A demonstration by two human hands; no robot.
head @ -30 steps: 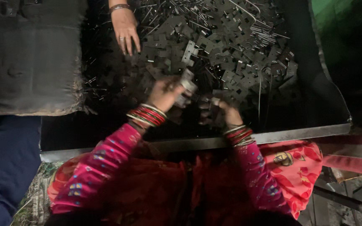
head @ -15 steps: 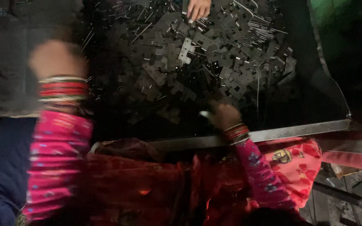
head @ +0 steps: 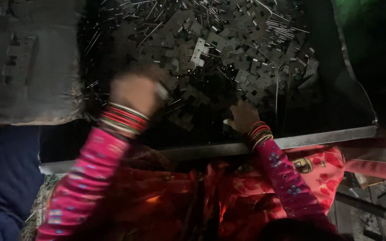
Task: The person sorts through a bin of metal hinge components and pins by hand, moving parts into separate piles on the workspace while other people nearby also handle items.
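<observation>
With my right hand (head: pixel 243 117) curled low into the heap of flat metal brackets (head: pixel 228 53) (left hand (head: pixel 136 91) too blurred to tell its grip), I judge sharp edges could nick fingers.

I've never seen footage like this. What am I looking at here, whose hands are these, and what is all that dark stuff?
No machine here: a camera worn on a person's head looks down at their own two hands. The left hand, blurred, is over a heap of small flat metal plates mixed with thin metal pins in a dark tray, whose metal front rim runs across. Whether it holds anything is unclear. The right hand rests on the plates near that rim. Both wrists wear red bangles. A grey cloth lies at left.
</observation>
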